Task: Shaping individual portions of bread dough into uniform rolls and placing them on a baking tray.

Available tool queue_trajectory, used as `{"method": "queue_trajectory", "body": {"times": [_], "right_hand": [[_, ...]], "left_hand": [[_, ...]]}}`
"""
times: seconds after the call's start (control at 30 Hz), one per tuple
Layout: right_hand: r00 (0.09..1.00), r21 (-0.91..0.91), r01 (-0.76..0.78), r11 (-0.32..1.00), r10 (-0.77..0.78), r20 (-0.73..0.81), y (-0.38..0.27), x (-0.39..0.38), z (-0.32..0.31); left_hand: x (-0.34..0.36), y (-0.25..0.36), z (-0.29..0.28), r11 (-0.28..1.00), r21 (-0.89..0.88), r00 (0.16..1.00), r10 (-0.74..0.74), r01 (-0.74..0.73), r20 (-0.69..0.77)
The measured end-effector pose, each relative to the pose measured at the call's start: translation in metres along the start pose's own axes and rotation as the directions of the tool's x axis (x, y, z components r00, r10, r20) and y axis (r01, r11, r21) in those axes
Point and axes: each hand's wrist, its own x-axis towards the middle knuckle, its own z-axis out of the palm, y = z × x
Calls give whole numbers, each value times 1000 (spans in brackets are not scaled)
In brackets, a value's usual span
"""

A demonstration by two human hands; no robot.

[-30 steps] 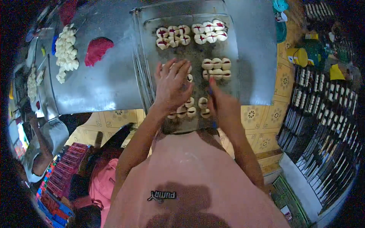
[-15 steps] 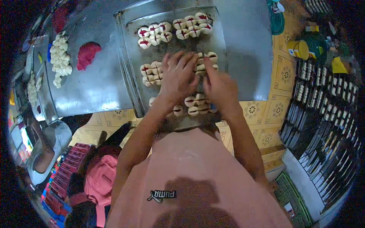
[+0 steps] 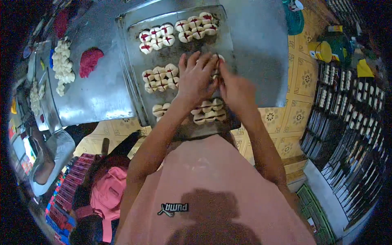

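Resting mid-frame on the tray (image 3: 130, 53), both hands are seen: the left hand (image 3: 197, 79) spread flat, the right hand (image 3: 237, 92) curled over buns (image 3: 157, 34). Most clusters are laid; the right middle remains unfilled.

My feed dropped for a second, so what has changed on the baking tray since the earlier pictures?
Both hands moved up the tray, away from the person: the left hand from the near dough pieces to the middle right cluster, with the right hand beside it. Whether either grips a piece is hidden. The far rows, the middle left cluster and the red paste stayed put.
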Motion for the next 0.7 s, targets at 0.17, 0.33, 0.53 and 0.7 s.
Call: {"method": "queue_trajectory", "body": {"times": [0.17, 0.33, 0.53, 0.7], "right_hand": [[985, 39, -21, 999, 14, 172, 5, -64, -21], [995, 258, -89, 962, 99, -24, 10, -58, -21], [998, 519, -18, 855, -19, 66, -52, -80, -1], [896, 451, -142, 881, -79, 437, -104, -94, 27]], "left_hand": [[1, 6, 5, 999, 31, 999, -34, 33, 19], [-40, -9, -28, 997, -51, 998, -65, 64, -15], [-133, -60, -96, 972, -92, 974, -220, 214, -55], [-171, -72, -104, 969, -179, 964, -125, 169, 235]]}}
